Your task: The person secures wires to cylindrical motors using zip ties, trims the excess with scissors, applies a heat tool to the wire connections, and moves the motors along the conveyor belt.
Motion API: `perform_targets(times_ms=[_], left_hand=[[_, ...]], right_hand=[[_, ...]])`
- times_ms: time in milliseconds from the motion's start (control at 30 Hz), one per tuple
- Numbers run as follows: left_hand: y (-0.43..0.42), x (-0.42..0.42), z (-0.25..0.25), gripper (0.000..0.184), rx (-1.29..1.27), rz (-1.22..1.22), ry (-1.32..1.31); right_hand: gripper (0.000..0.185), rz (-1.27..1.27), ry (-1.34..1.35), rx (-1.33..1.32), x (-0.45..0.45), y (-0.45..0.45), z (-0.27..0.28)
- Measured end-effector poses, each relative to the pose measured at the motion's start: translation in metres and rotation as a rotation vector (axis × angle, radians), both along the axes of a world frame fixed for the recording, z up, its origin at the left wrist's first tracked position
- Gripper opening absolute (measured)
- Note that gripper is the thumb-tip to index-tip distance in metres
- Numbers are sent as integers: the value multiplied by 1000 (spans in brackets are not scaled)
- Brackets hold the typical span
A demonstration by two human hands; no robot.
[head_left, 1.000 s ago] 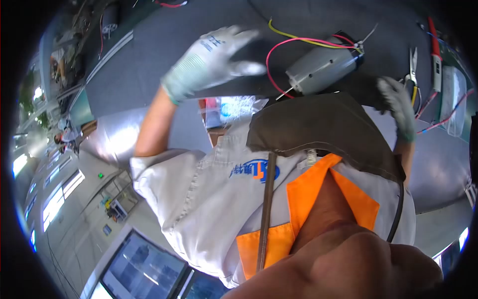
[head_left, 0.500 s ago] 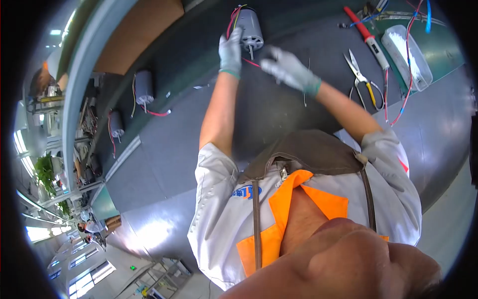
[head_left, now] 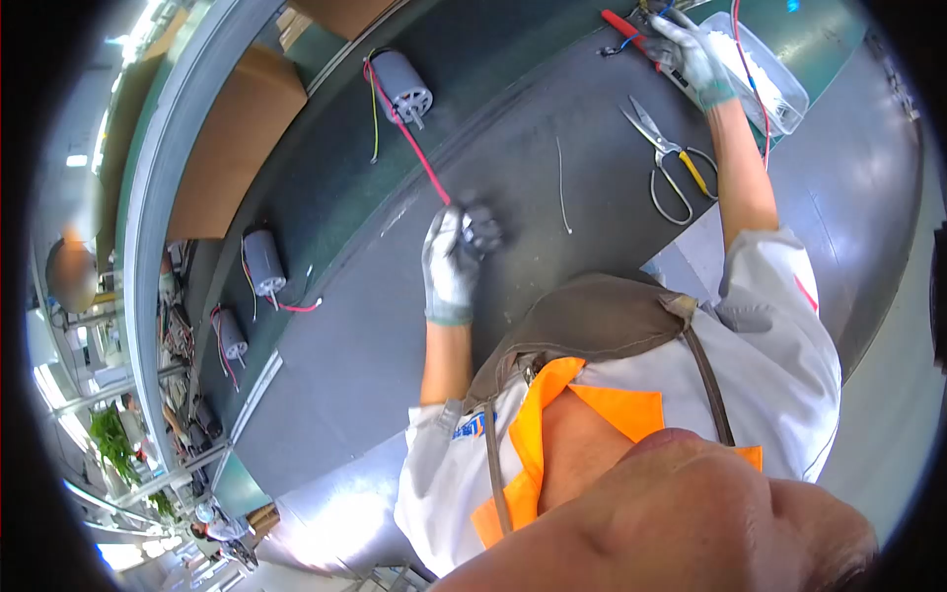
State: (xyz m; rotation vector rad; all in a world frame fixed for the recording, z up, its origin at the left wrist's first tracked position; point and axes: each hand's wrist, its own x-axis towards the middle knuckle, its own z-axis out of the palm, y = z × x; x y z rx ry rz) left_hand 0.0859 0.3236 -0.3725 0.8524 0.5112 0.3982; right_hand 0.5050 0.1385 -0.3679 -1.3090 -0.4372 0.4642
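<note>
In the head view, the left hand (head_left: 450, 266) grips a red wire (head_left: 424, 164) (blur softens the grasp) from the grey motor (head_left: 400, 81) beyond it. The right hand (head_left: 694, 61) is at the red-handled tool (head_left: 622, 27), whether grasping I cannot tell; scissors (head_left: 665, 146) lie nearer the body.

At least three motors (head_left: 402, 79), one tub (head_left: 792, 102)

Grey shirt (head_left: 774, 385) with orange collar (head_left: 631, 407) — brown apron (head_left: 592, 316), pale green-cuffed gloves (head_left: 446, 276).
</note>
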Motion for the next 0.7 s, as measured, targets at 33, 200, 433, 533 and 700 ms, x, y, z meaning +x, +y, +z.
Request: perform_targets(times_ms=[33,200,433,533,700], left_hand=[[-1,4,8,43,2,18,3],[12,37,31,38,30,-98,-36],[-4,58,54,39,168,145,-73],[-4,63,50,35,203,169,-83],[-10,67,52,32,233,241,-70]], right_hand=[[39,91,32,-9,3,15,3],[35,785,-218,-572,-123,46,19],[31,611,-195,-52,-216,24,14],[31,575,-53,-7,-218,19,33],[33,578,-8,61,-219,18,47]])
